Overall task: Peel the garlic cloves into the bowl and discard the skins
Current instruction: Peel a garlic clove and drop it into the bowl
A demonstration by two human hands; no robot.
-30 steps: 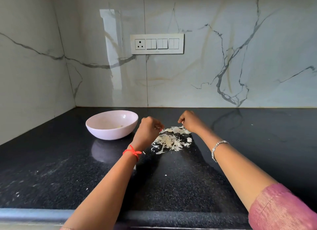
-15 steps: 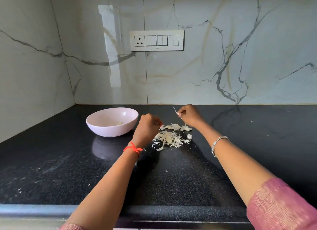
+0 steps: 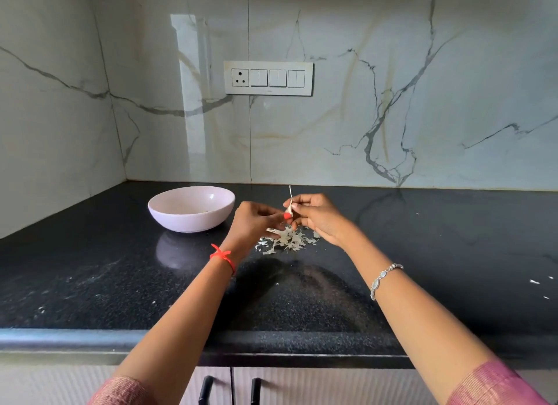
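Above a pile of pale papery garlic skins [image 3: 287,240] on the black speckled stone counter [image 3: 120,283], both hands meet. The right hand [image 3: 317,217] pinches a small white garlic clove [image 3: 290,206] between thumb and fingers, its long axis upright, a thin stem pointing straight up. The left hand [image 3: 256,223] curls closed beside it, fingertips touching the clove's lower end. A pale pink round bowl [image 3: 191,208] sits to the left, apart from the pile.
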